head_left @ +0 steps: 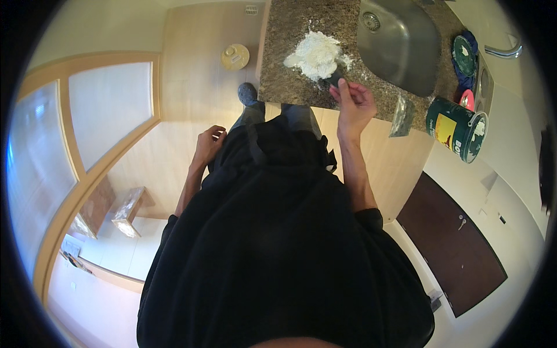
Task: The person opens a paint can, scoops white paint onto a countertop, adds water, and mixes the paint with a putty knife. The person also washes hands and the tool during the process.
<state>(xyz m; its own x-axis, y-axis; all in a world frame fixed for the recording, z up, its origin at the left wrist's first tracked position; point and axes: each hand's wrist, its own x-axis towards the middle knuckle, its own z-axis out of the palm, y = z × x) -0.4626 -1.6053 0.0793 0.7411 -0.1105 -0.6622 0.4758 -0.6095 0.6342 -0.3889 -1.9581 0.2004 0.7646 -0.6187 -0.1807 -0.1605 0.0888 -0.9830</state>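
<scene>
A heap of white flour [316, 53] lies on the speckled granite counter [290, 35], left of the steel sink [400, 43]. My right hand [354, 104] is at the counter's near edge, fingers closed on a small dark tool [335, 76] whose tip touches the flour heap. My left hand [210, 142] hangs beside my hip, away from the counter, fingers loosely curled and holding nothing. My black garment fills the lower middle of the view.
A green tin with a yellow label [457, 127] lies on the counter's right end. Beside it is a small clear bag [401, 116]. A green lid and blue cloth [464, 55] sit by the tap [505, 51]. A round yellowish object [235, 57] rests on the floor.
</scene>
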